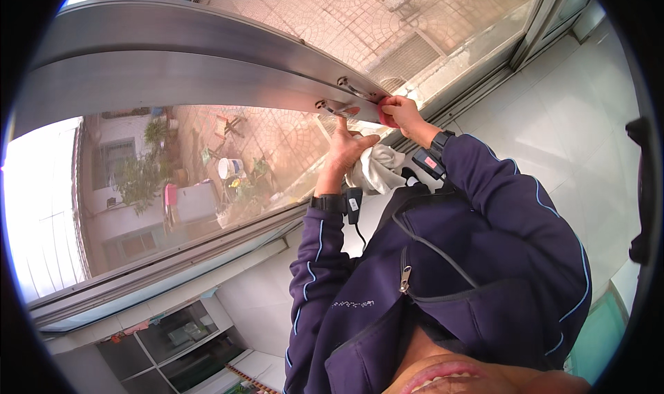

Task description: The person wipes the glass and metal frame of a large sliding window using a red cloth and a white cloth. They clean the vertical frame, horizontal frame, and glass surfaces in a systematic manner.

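Observation:
My right hand [407,118] pinches a pinkish-red pad [387,113], perhaps a cloth or a sponge, and presses it to the edge of a metal-framed glass door [171,78]. Two curved metal handles sit on the frame nearby, an upper one [355,88] and a lower one [332,109]. My left hand [346,153] is just under the lower handle, its index finger raised against the frame and its thumb stretched to the right. A crumpled off-white cloth [377,168] hangs from this hand. Its curled fingers are partly hidden.
A metal sliding track [456,103] runs along the pale tiled floor [524,119]. Beyond the glass lies a paved yard with a white bucket [230,168], potted plants and a small wooden stool [228,126]. Small black devices are strapped to both wrists, with a cable at the left one.

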A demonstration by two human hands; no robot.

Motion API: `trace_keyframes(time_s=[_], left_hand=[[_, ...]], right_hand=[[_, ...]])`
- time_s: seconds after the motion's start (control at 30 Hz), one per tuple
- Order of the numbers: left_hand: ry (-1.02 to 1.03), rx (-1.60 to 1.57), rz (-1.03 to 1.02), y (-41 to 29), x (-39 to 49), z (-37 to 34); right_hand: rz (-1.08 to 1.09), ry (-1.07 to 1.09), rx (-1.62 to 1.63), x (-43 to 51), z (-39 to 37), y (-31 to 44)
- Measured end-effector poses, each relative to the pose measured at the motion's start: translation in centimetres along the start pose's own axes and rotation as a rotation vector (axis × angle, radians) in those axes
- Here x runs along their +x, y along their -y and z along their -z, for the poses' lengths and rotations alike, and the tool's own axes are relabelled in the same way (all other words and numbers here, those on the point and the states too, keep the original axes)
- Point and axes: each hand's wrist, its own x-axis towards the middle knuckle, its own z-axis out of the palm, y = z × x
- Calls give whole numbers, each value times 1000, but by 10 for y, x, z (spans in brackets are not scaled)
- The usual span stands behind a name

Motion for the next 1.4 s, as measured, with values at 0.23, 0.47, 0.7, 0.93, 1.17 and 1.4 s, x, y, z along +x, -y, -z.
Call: trace_keyframes(time_s=[0.23,0.47,0.7,0.93,1.17,1.4], left_hand=[[17,11,5,16,6,1],[113,1,-216,27,19,0],[183,32,-183,23,20,2],[178,195,-294,27,29,2],[275,110,-280,24,32,3],[226,123,-408,22,28,1]], right_hand=[[431,400,-77,-86,-34,93],[1344,151,-622,-82,-84,123],[1475,-23,-904,-74,-60,81],[1545,-117,-736,-89,-85,109],[1643,-254,-832,-88,-91,111],[1636,-289,-837,-92,-95,119]])
